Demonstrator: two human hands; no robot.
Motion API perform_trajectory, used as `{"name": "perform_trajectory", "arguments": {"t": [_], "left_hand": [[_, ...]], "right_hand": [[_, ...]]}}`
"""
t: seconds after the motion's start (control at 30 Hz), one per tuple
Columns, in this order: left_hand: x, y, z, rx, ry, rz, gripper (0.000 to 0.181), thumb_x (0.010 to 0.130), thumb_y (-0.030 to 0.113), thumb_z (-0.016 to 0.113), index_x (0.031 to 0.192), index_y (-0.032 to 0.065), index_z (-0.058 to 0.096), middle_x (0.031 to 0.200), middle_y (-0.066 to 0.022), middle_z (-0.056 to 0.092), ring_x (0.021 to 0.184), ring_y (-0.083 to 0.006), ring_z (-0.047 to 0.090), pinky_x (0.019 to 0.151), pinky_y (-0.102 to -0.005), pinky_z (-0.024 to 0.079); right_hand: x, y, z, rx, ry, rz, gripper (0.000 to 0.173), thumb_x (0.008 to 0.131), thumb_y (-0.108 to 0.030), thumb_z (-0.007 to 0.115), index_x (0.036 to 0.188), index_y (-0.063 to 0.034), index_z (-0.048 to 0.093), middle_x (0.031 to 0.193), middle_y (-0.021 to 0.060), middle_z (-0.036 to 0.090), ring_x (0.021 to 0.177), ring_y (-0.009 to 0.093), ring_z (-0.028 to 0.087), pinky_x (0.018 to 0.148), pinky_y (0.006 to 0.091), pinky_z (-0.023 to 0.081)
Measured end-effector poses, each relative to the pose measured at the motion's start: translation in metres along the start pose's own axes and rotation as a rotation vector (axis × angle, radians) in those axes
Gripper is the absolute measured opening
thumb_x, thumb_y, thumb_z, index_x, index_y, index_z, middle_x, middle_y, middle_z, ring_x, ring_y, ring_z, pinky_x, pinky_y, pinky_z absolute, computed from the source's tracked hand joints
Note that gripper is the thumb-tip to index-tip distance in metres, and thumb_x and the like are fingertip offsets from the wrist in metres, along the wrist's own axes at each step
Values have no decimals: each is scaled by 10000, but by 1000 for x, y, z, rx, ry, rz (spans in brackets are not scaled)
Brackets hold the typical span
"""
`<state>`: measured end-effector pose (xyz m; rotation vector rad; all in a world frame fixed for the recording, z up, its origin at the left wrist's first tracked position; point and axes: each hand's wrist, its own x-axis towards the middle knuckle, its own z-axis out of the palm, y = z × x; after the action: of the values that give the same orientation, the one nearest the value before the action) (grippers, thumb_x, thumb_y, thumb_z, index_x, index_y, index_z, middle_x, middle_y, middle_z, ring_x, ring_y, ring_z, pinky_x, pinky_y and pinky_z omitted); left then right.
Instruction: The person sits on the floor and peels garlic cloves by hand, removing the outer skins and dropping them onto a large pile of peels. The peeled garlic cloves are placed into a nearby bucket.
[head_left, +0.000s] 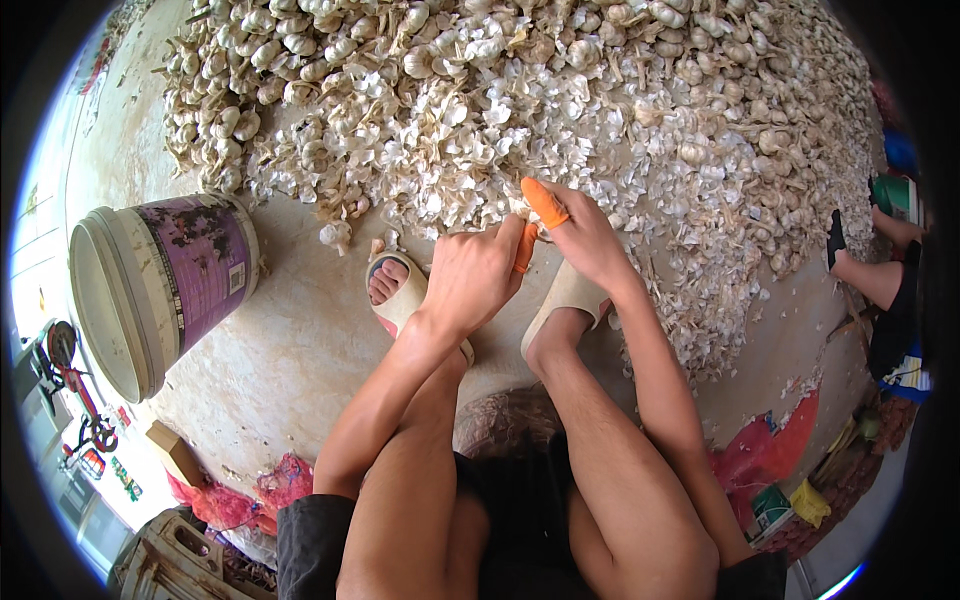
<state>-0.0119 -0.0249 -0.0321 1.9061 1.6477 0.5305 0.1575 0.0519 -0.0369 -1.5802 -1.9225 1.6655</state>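
Note:
My left hand (474, 271) and my right hand (589, 238) meet above my feet, at the near edge of a wide heap of loose garlic skins (480, 135). Orange finger cots (545, 204) cover a digit on each hand. The left fingers are curled, and the right thumb points up and away from me. Any item pinched between the hands is hidden by the fingers and blends with the pale skins behind. Whole dry garlic bulbs (739, 52) lie piled beyond and to both sides. One lone bulb (334, 235) rests on the floor left of my hands.
A lidded plastic bucket (199, 262) with a purple label stands on my left. Red mesh bags (217, 501) and a cardboard box (174, 452) lie behind it, with a scooter (79, 390) farther off. Another person's leg (868, 277) shows at the right, above a red bag (772, 450).

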Motion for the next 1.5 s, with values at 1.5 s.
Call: {"name": "perform_trajectory", "arguments": {"t": [1.5], "left_hand": [[7,-28,-4,-1442,54,-798,305,1083,391,423,1146,109,519,691,69,322,540,-51,254,489,-237,203]], "right_hand": [[10,18,-5,1313,-3,-2,522,1057,-532,410,1190,-65,603,1159,149,695,815,176,665,567,235,460]]}}
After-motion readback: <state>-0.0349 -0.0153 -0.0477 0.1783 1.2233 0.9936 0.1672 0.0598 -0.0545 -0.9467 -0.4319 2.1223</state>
